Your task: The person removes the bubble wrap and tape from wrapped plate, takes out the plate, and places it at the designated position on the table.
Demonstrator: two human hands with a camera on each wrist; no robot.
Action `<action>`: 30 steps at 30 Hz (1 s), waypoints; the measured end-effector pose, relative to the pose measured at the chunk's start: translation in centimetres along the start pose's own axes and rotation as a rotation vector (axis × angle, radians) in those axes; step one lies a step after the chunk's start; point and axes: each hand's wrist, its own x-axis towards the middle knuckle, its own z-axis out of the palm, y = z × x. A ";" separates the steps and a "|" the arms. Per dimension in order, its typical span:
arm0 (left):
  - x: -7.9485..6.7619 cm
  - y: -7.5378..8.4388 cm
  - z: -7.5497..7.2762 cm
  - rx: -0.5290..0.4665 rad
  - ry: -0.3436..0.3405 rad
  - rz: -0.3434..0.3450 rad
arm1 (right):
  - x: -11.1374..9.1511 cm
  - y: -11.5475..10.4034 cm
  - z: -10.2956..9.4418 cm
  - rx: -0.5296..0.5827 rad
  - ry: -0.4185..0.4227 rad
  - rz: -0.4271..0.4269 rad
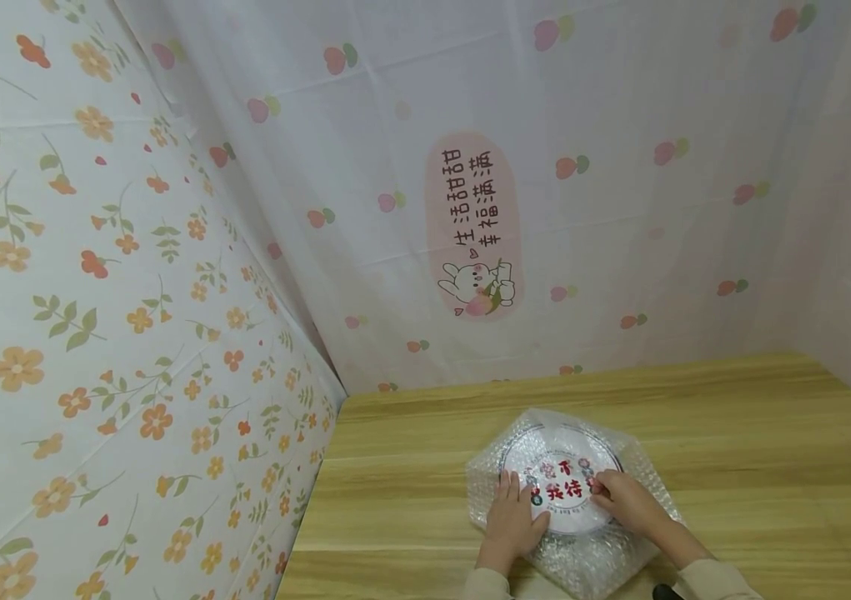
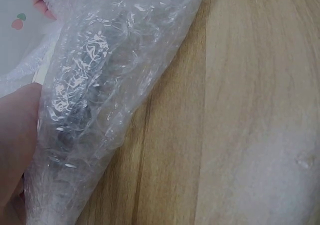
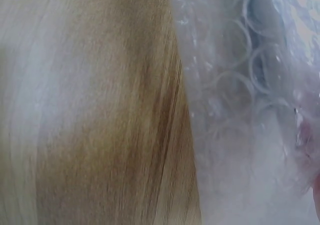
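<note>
A round white plate (image 1: 556, 450) with red characters and a dark rim line lies in a sheet of clear bubble wrap (image 1: 586, 560) on the table. My left hand (image 1: 513, 521) rests on the plate's left side, fingers extended. At the right side, my right hand (image 1: 631, 504) has its fingers curled and pinches the wrap over the plate. In the left wrist view the bubble wrap (image 2: 110, 70) slopes over something dark, beside part of the left hand (image 2: 17, 140). The right wrist view shows the bubble wrap (image 3: 225, 110) close up, with just a sliver of finger at the edge.
The wood-grain table (image 1: 395, 500) extends around the wrap. Behind it hangs a pale curtain (image 1: 605, 250) with fruit prints, and a floral cloth (image 1: 132, 333) hangs on the left. A small black object (image 1: 665, 592) shows at the bottom edge, near the right sleeve.
</note>
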 end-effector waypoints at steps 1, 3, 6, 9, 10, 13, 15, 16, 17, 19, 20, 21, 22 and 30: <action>0.0 0.0 -0.1 0.001 -0.010 -0.004 | 0.0 0.0 0.0 -0.001 -0.006 0.000; 0.1 0.3 -0.8 0.008 -0.058 -0.029 | -0.1 -0.1 -0.1 -0.002 -0.008 0.005; 0.2 0.5 -1.3 0.027 -0.105 -0.045 | -0.2 -0.2 -0.3 0.000 -0.018 0.016; 0.2 0.6 -1.4 0.034 -0.127 -0.049 | -0.2 -0.2 -0.4 0.005 -0.028 0.031; 0.2 0.6 -1.4 0.033 -0.128 -0.049 | -0.2 -0.2 -0.5 0.007 -0.031 0.035; 0.3 0.5 -1.2 0.029 -0.127 -0.049 | -0.2 -0.1 -0.5 0.015 -0.034 0.039; 0.3 0.5 -1.1 0.028 -0.122 -0.049 | -0.2 0.0 -0.5 0.016 -0.030 0.038; 0.3 0.5 -1.1 0.028 -0.118 -0.049 | -0.2 0.0 -0.5 0.013 -0.029 0.036; 0.3 0.5 -1.1 0.029 -0.115 -0.048 | -0.2 0.1 -0.5 0.012 -0.025 0.034; 0.3 0.5 -1.1 0.031 -0.112 -0.047 | -0.2 0.2 -0.4 0.012 -0.022 0.035; 0.3 0.5 -1.1 0.032 -0.112 -0.047 | -0.2 0.2 -0.4 0.013 -0.023 0.039; 0.3 0.5 -1.1 0.033 -0.115 -0.048 | -0.2 0.2 -0.4 0.015 -0.026 0.043; 0.3 0.5 -1.1 0.032 -0.116 -0.048 | -0.2 0.2 -0.4 0.019 -0.024 0.041; 0.4 0.6 -1.2 0.030 -0.132 -0.051 | -0.3 0.5 -0.3 0.022 0.027 -0.012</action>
